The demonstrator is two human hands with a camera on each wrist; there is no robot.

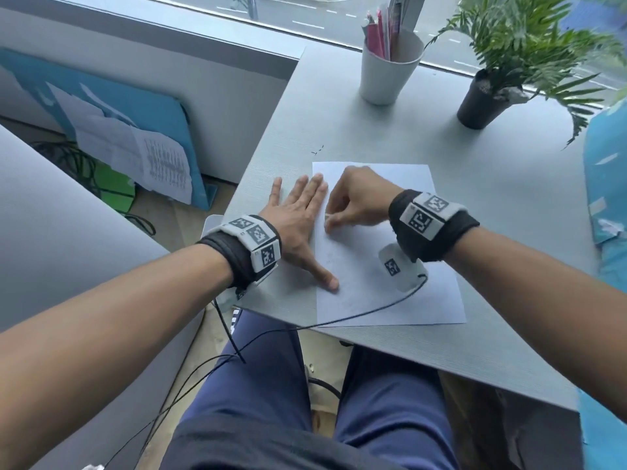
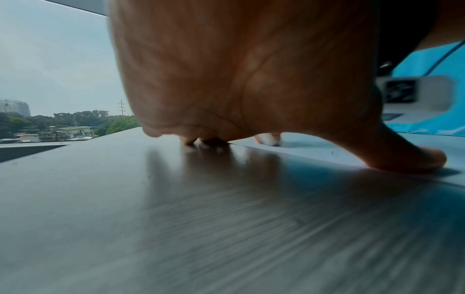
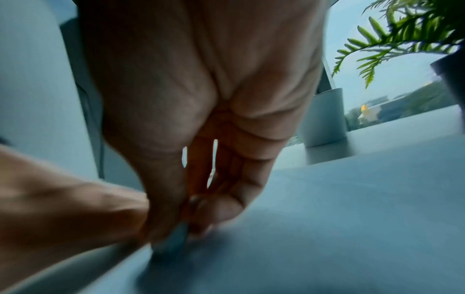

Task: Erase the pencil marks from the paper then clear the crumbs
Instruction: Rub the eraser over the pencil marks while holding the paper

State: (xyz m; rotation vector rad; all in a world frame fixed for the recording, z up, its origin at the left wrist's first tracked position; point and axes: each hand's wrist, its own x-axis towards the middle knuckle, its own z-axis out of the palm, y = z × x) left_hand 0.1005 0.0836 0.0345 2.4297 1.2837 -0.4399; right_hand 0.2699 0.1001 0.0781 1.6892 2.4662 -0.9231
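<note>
A white sheet of paper lies on the grey table, with faint pencil marks near its left side. My left hand lies flat with spread fingers, its thumb and fingertips pressing the sheet's left edge. My right hand is curled over the upper left of the paper and pinches a small pale eraser against it. In the right wrist view the eraser is blurred between thumb and fingers. A few dark crumbs lie on the table beyond the paper.
A white cup with pens and cards stands at the back, with a potted fern to its right. Blue material sits at the table's right edge. Black cables cross the paper's near corner. My legs are under the table's front edge.
</note>
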